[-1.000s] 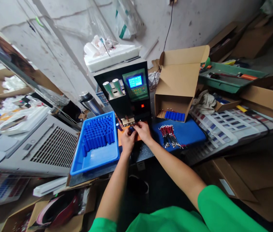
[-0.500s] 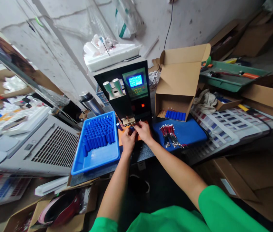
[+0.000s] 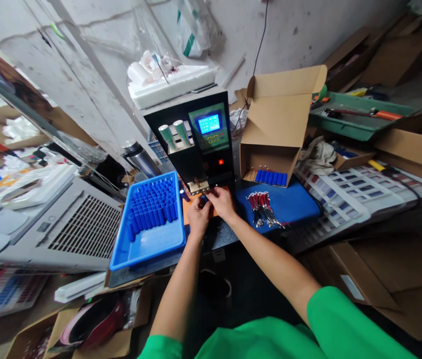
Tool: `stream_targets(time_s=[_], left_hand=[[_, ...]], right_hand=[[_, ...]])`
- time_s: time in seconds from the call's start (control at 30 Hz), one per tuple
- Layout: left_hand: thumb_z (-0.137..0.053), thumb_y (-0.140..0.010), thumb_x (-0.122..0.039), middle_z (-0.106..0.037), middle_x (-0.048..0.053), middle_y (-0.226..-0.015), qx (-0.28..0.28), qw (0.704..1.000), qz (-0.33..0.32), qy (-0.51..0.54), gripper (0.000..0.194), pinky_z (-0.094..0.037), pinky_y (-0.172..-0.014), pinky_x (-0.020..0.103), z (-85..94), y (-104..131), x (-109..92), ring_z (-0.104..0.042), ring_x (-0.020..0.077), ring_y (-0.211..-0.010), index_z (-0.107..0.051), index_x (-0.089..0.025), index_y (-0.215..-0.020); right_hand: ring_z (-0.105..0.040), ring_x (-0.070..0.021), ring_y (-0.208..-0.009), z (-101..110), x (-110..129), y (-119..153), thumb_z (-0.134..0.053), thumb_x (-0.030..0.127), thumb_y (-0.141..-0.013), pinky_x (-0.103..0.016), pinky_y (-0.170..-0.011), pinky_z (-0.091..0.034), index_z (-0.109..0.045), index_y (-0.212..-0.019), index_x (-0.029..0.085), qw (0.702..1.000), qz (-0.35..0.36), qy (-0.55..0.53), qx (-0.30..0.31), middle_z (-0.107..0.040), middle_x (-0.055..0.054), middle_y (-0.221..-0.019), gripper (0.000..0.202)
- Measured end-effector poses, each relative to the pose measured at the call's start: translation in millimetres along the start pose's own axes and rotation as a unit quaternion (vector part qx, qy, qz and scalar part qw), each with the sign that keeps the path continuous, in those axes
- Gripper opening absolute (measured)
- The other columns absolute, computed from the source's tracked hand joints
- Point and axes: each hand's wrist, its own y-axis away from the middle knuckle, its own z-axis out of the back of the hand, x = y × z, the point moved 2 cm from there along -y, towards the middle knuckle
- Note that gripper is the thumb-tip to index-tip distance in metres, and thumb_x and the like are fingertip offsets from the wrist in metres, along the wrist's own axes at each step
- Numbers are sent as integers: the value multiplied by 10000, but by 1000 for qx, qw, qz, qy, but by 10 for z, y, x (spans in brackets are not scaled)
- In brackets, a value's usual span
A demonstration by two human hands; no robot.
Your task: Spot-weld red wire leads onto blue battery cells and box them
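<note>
Both of my hands are at the front of a black spot welder [image 3: 211,172] with a lit blue screen, just under its electrode tips [image 3: 199,187]. My left hand [image 3: 199,215] is closed on a blue battery cell [image 3: 204,200], mostly hidden by the fingers. Close beside it, my right hand [image 3: 221,203] is closed in a pinch near the electrodes; what it holds is too small to make out. Another blue cell lies by the left side of the electrodes. To the left, a blue tray [image 3: 147,249] holds many upright blue cells.
Red and black wire leads [image 3: 261,207] lie bundled on a blue pad [image 3: 293,202] to the right. Behind them an open cardboard box [image 3: 274,159] contains a row of blue cells. A steel flask [image 3: 141,157] stands behind the tray. A green tray [image 3: 360,119] with tools is at right.
Both hands stay at the electrodes in nearly the same pose. The readout on the welder's screen looks slightly different. At the far left, another person's hand has shifted.
</note>
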Motion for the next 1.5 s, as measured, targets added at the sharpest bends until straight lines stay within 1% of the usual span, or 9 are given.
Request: stream_targets(time_s=[0.33, 0.8, 1.0, 1.1, 1.2, 1.27, 1.33, 1.4, 1.5], left_hand=[[-659, -818, -362, -649, 12, -739, -7, 1000, 8, 2, 278, -416, -586, 225, -3, 0, -20, -559, 129, -634, -715, -158, -999], [-660, -802, -379, -645, 17, -718, -3, 1000, 10, 4, 234, -406, -580, 232, -13, -19, -16, -558, 133, -624, -683, -161, -881], [-662, -793, -361, -621, 8, -685, -9, 1000, 3, 4, 207, -396, -562, 235, -9, -21, -62, -535, 126, -596, -671, -160, -837], [-670, -795, -369, -631, 16, -698, -11, 1000, -7, 2, 214, -398, -577, 238, -13, -25, -59, -530, 125, -605, -670, -156, -813], [-685, -800, -387, -670, 34, -762, -10, 1000, -4, 11, 242, -422, -619, 247, -24, -29, -38, -564, 136, -650, -695, -152, -858], [-697, -794, -393, -683, 41, -783, -9, 1000, 1, 18, 255, -432, -638, 251, -31, -31, -22, -579, 143, -671, -701, -151, -872], [-701, -790, -396, -680, 39, -774, -12, 1000, 5, 18, 258, -432, -641, 251, -34, -33, -11, -577, 144, -669, -703, -151, -872], [-698, -788, -390, -674, 33, -760, -15, 1000, 2, 11, 254, -424, -635, 248, -33, -35, -10, -570, 143, -661, -707, -153, -880], [-686, -789, -369, -666, 24, -745, -14, 1000, -5, -2, 235, -409, -620, 244, -33, -35, -18, -563, 140, -649, -709, -155, -883]], right_hand=[[-615, -209, -770, -4, -13, -5, -631, 400, -780, -288, -694, -459, -641, -785, 152, 1000, 1, -3, -2, -691, -80, -812, 249], [-625, -208, -774, 13, 33, 9, -635, 389, -799, -291, -711, -474, -651, -794, 153, 1000, 2, 9, -3, -694, -78, -819, 236], [-629, -209, -779, -2, -36, -24, -631, 402, -805, -293, -709, -484, -643, -792, 163, 1000, 1, -1, 9, -696, -72, -819, 239], [-640, -205, -809, 37, -82, -46, -631, 410, -798, -295, -745, -491, -641, -814, 166, 999, 10, -21, 27, -699, -71, -852, 245], [-643, -195, -826, 150, -94, -35, -638, 410, -783, -295, -776, -488, -639, -853, 169, 999, 26, -13, 31, -699, -66, -887, 251], [-621, -182, -772, 235, -97, -14, -639, 410, -773, -286, -732, -472, -634, -850, 169, 999, 27, 16, 27, -685, -55, -848, 253], [-580, -166, -701, 289, -106, 4, -638, 423, -772, -272, -662, -439, -627, -812, 169, 998, 27, 48, 39, -654, -40, -777, 258], [-545, -155, -659, 306, -126, 9, -636, 439, -777, -261, -613, -403, -615, -770, 170, 995, 33, 69, 59, -628, -29, -728, 270], [-522, -150, -644, 293, -170, -5, -638, 456, -777, -251, -586, -368, -598, -721, 172, 991, 44, 94, 79, -606, -21, -692, 292]])
